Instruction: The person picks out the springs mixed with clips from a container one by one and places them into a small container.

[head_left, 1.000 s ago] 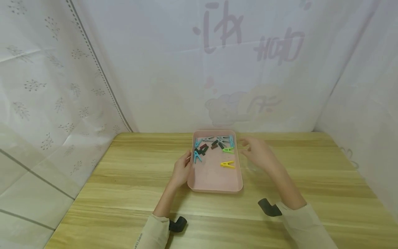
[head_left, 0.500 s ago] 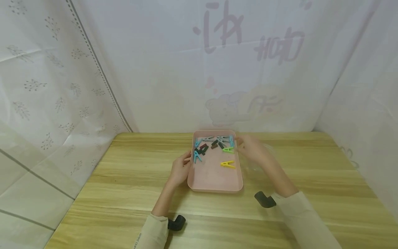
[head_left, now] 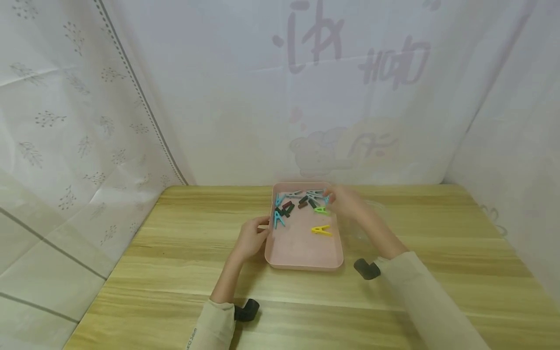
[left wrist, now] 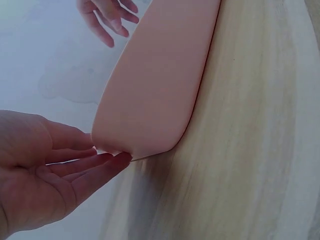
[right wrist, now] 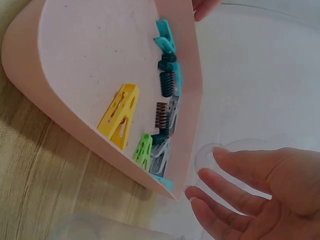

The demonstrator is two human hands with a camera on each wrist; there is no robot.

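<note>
A pink tray [head_left: 304,248] stands on the table with its long sides running away from me. My left hand [head_left: 252,238] touches its left wall, fingers fairly straight; the left wrist view shows those fingertips at a rounded corner. Over the right rim near the back is my right hand [head_left: 347,201], fingers spread and nothing between them in the right wrist view. Inside lie a yellow clothespin [right wrist: 120,115], a green clothespin [right wrist: 143,150], several blue clothespins [head_left: 278,219] and grey clothespins [right wrist: 161,160]. Short dark ridged pieces [right wrist: 167,84] lie among them. My right fingers partly hide the back right corner.
A clear see-through container [head_left: 372,209] stands on the wooden table [head_left: 183,272] just right of the tray, partly behind my right forearm. A pale printed curtain [head_left: 227,121] hangs behind the table's back edge. Black wrist mounts [head_left: 366,269] stick out at both sleeves.
My right hand has moved left, from beside the tray to over its right rim. My left hand stays at the left wall, and the tray contents lie as before.
</note>
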